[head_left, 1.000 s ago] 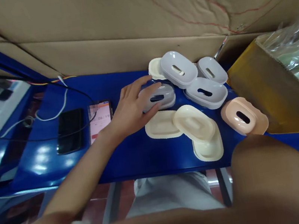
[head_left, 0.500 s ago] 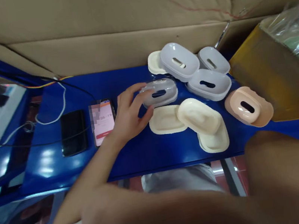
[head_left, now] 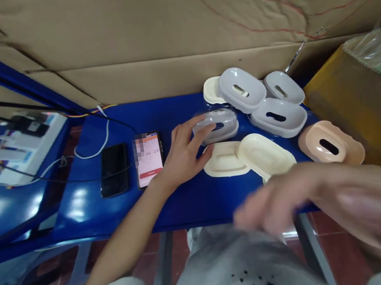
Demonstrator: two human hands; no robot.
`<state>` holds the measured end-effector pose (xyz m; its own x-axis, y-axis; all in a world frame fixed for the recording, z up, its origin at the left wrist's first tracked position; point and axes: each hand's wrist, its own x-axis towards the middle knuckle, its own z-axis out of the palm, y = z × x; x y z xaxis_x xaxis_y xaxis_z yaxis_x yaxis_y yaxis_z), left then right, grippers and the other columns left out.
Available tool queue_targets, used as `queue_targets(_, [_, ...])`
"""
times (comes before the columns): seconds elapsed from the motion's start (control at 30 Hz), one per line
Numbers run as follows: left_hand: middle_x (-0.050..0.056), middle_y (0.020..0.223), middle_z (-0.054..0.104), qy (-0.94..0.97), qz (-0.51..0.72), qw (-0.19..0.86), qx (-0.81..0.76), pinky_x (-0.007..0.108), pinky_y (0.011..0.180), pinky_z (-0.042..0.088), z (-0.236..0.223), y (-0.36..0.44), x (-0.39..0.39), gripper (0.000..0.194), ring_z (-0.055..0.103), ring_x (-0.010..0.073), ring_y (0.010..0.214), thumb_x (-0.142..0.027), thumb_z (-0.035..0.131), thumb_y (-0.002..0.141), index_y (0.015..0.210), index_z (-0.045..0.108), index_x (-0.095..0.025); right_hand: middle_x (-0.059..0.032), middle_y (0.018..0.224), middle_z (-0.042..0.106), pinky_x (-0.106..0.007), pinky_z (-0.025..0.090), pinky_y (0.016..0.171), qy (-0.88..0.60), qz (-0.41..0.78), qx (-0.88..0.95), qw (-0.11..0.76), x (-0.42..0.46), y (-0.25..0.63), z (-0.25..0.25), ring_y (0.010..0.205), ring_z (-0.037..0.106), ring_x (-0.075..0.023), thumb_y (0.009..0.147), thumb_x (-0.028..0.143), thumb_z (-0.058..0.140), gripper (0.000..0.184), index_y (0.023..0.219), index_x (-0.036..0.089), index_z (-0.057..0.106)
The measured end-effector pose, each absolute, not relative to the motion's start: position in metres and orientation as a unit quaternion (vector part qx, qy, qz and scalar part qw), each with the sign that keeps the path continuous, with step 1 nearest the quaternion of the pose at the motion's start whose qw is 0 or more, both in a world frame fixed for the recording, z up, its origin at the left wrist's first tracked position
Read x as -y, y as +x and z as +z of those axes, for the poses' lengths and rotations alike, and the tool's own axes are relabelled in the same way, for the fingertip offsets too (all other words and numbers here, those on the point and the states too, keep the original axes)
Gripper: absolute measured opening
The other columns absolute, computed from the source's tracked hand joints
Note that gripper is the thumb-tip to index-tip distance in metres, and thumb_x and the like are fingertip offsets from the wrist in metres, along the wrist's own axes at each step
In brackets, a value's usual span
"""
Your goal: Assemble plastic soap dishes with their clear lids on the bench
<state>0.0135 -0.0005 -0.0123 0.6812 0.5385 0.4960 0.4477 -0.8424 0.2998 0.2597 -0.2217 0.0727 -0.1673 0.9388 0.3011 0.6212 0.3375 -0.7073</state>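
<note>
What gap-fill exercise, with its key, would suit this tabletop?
The left hand is at the dish with a cover you can see ____. The blurred hand is the person's ____ one. The black rectangular device lies to the ____ of the lit phone. The peach dish sits by the cardboard ____.

Missing words: through; right; left; box.

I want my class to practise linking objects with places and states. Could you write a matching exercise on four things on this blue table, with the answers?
Column 1
1. Left-hand phone
2. Right-hand phone
3. Peach dish
4. Clear-covered dish

Column 2
A. At the fingers of the left hand
B. Lit, with a mostly pink screen
C. Beside the large box
D. Dark screen

Right pairs: 1-D, 2-B, 3-C, 4-A
</note>
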Motion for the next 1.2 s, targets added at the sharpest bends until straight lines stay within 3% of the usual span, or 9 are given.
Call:
queue_targets(0.07, [0.022,0.165,0.048,0.919,0.265,0.084,-0.278,0.057,0.123,0.038,-0.015,0.014,0.001,0.049,0.046,0.0371,0.156,-0.036,0.057,0.110,0.157,0.051,-0.022,-0.0044,0.142,0.075,-0.051,0.067,0.100,-0.545,0.196,0.748,0.323,0.184,0.260,0.074,0.128,0.073,-0.0308,0.112,0.032,0.049,0.039,0.148,0.032,0.065])
queue_targets(0.2, [0.025,0.173,0.036,0.917,0.229,0.084,-0.317,0.064,0.127,0.033,-0.025,0.016,-0.001,0.063,0.036,0.0428,0.162,-0.051,0.059,0.109,0.163,0.045,-0.022,-0.0150,0.156,0.065,-0.059,0.047,0.118,-0.562,-0.013,0.796,0.225,0.191,0.259,0.014,0.143,0.062,-0.0348,0.109,0.032,0.063,0.045,0.152,0.023,0.058])
queue_targets(0.37, [0.025,0.173,0.036,0.884,0.217,0.109,-0.400,0.063,0.118,0.047,-0.031,0.022,-0.003,0.064,0.043,0.0441,0.158,-0.051,0.062,0.107,0.163,0.047,-0.023,-0.0156,0.162,0.060,-0.058,0.033,0.122,-0.618,-0.047,0.767,0.167,0.234,0.283,-0.048,0.149,0.055,-0.0344,0.109,0.028,0.061,0.053,0.160,0.024,0.050])
queue_targets(0.57, [0.027,0.175,0.029,0.859,0.225,0.100,-0.448,0.066,0.115,0.047,-0.036,0.026,-0.004,0.072,0.043,0.0476,0.156,-0.050,0.060,0.108,0.170,0.036,-0.021,-0.0104,0.161,0.062,-0.052,0.034,0.120,-0.587,0.009,0.791,0.175,0.234,0.320,-0.046,0.149,0.055,-0.0284,0.111,0.021,0.055,0.050,0.160,0.026,0.048])
queue_targets(0.67, [0.029,0.164,0.041,0.843,0.256,0.104,-0.461,0.064,0.109,0.051,-0.040,0.027,-0.003,0.080,0.052,0.0464,0.146,-0.051,0.065,0.105,0.169,0.033,-0.016,-0.0097,0.163,0.060,-0.049,0.036,0.120,-0.568,0.030,0.805,0.169,0.222,0.330,-0.045,0.151,0.054,-0.0251,0.110,0.012,0.049,0.053,0.161,0.026,0.046])
queue_targets(0.77, [0.024,0.147,0.053,0.837,0.292,0.086,-0.454,0.058,0.103,0.053,-0.039,0.028,0.000,0.066,0.058,0.0415,0.133,-0.042,0.069,0.101,0.157,0.046,-0.014,-0.0118,0.160,0.062,-0.049,0.039,0.116,-0.555,0.014,0.813,0.175,0.208,0.334,-0.044,0.148,0.057,-0.0266,0.109,0.011,0.049,0.052,0.159,0.024,0.048])
queue_targets(0.93, [0.013,0.119,0.066,0.907,0.268,0.062,-0.319,0.044,0.097,0.050,-0.027,0.027,0.010,0.017,0.066,0.0291,0.111,-0.029,0.058,0.109,0.117,0.068,-0.018,-0.0138,0.136,0.075,-0.051,0.041,0.106,-0.547,-0.036,0.817,0.176,0.184,0.332,-0.038,0.124,0.070,-0.0314,0.108,0.021,0.059,0.041,0.149,0.021,0.058])
queue_targets(1.07, [0.011,0.119,0.070,0.975,0.147,0.064,-0.153,0.044,0.101,0.048,-0.020,0.028,0.023,0.031,0.066,0.0283,0.111,-0.045,0.063,0.109,0.123,0.069,-0.019,-0.0092,0.113,0.080,-0.048,0.045,0.099,-0.520,-0.071,0.828,0.196,0.170,0.337,-0.034,0.100,0.073,-0.0276,0.105,0.024,0.067,0.032,0.137,0.022,0.065])
queue_targets(1.2, [0.007,0.111,0.072,0.986,0.113,0.044,-0.118,0.042,0.095,0.049,-0.018,0.029,0.030,0.037,0.068,0.0255,0.098,-0.052,0.070,0.105,0.121,0.071,-0.019,-0.0068,0.106,0.080,-0.044,0.049,0.092,-0.520,-0.039,0.830,0.198,0.163,0.344,-0.029,0.093,0.071,-0.0262,0.105,0.026,0.069,0.028,0.133,0.022,0.067])
